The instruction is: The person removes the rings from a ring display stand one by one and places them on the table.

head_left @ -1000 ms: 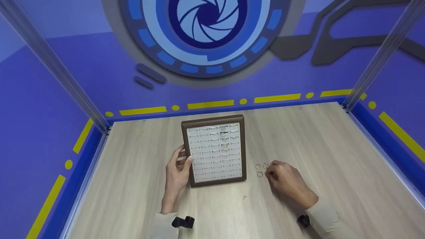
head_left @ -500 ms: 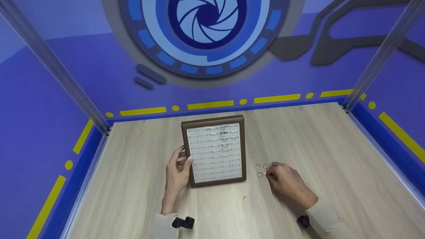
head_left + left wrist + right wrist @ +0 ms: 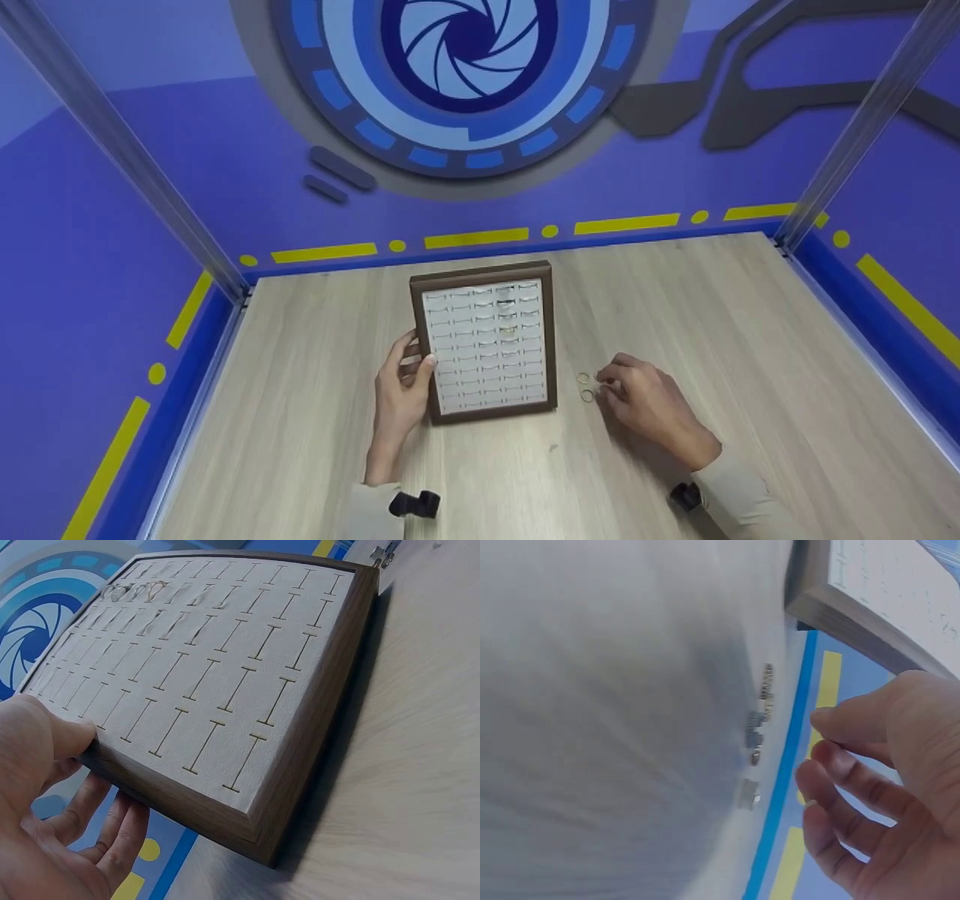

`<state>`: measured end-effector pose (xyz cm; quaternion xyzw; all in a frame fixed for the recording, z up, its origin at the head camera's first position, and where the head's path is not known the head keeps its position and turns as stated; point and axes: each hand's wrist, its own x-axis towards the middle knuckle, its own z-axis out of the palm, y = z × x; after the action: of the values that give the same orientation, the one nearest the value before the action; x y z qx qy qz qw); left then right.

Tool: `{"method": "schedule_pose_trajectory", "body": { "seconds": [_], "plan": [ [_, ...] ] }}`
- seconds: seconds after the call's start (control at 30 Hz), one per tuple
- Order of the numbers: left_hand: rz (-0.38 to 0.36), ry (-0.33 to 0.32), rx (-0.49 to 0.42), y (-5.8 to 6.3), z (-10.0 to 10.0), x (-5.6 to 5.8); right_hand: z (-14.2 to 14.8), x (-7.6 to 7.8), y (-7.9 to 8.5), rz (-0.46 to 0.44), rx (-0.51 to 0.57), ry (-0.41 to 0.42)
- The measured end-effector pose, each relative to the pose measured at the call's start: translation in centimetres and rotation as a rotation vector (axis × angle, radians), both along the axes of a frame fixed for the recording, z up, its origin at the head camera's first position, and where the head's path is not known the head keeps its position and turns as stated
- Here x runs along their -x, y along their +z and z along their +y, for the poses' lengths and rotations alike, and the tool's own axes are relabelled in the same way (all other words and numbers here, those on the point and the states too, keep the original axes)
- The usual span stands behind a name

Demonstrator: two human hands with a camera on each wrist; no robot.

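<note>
Lately, the right hand (image 3: 652, 397) had shifted

It had moved slightly toward eleven o'clock, and a ring that had been in sight was now covered by it or gone from view. Two loose rings (image 3: 587, 390) showed at four o'clock from the board (image 3: 550, 337). Its fingertips were narrowed; I couldn't tell whether they held anything. At the board's eight o'clock, the left hand (image 3: 403, 390) gripped the edge, unmoved, thumb in front. To me, that meant the work was among the rings, the board kept steady.

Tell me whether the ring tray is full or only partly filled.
Partly filled: rings sit near the top, but in the left-wrist view the bottom slots hold none.
</note>
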<state>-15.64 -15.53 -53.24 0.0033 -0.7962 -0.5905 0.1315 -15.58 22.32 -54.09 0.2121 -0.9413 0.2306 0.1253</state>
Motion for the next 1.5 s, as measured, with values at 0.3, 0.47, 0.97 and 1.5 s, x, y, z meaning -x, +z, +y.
{"method": "schedule_pose_trajectory", "body": {
  "seconds": [0.3,0.47,0.97,1.5],
  "plan": [
    [-0.007,0.024,0.009,0.2,0.1,0.0,-0.6,0.3,2.0,0.219,0.12,0.059],
    [-0.007,0.026,0.007,0.3,0.1,0.0,-1.4,0.8,3.2,0.287,0.157,0.093],
    [0.007,0.022,0.009,0.2,0.0,0.0,-6.4,2.4,6.4,0.352,0.258,0.211],
    [0.0,0.016,0.031,0.1,0.2,0.0,-10.2,3.4,6.5,0.352,0.206,0.209]
  ]
}}
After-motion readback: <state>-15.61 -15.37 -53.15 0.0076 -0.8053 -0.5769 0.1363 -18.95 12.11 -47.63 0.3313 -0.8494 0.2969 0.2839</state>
